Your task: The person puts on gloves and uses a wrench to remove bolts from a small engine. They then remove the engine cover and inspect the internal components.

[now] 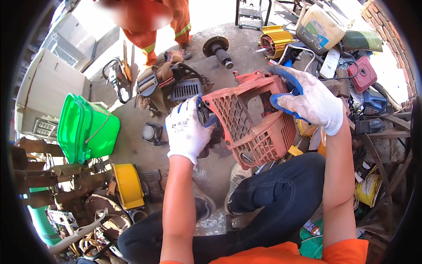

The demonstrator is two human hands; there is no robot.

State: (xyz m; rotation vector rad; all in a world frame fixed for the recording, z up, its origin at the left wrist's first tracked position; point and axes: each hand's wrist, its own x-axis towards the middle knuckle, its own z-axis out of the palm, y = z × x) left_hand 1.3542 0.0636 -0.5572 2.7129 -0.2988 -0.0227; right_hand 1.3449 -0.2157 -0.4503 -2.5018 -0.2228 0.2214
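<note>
A dusty red plastic engine cover (239,112) with a lattice grille and slotted side is raised in front of me, tilted, above my knee and shoe. My right hand (310,94), in a white glove with blue-coated fingers, grips its upper right edge, thumb and fingers hooked around the frame. At the cover's left side, my left hand (187,127), gloved alike, curls its fingers around a dark part (210,140) partly hidden behind the glove. Whether that part is joined to the cover I cannot tell.
A green bucket (96,127) stands at left, above a yellow housing (128,185). Ahead lie a tool belt (151,83), a chainsaw (118,79) and a black flanged part (216,47). Scrap, including a plastic jerrycan (321,27), crowds the right. A person in orange trousers (178,20) stands ahead.
</note>
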